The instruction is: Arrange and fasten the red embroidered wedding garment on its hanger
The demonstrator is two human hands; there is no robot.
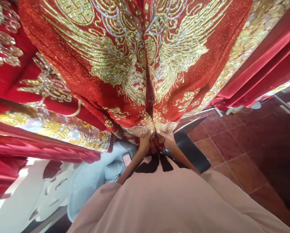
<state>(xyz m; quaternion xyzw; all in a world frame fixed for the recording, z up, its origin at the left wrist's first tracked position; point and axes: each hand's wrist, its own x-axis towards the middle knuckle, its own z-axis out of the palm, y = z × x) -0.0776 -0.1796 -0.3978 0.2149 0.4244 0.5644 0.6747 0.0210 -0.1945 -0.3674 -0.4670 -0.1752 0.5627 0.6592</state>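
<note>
**Item: one red embroidered garment, held at the hem by two hands**

Garment (135, 58): one piece, red cloth with gold and silver embroidery, hanging directly in front of the person and filling the upper middle of the view. Long axis runs vertically; the central slit (148, 84) runs down toward the hem, which points at the hands. The broad body of the cloth spreads above.

Hands: two. Left hand (145, 139) closed on the hem edge just left of the slit, fingers curled over the embroidered border. Right hand (168, 139) closed on the hem just right of the slit. The hands sit close together, near touching. Both forearms reach forward from the chest and converge at the hem.

Surroundings: further red and gold fabrics (38, 84) hang at left; one red drape (263, 64) at right; one dark chair seat (191, 150) below the hands; reddish tiled floor (244, 142); one phone (127, 159) on pale cloth at lower left.
</note>
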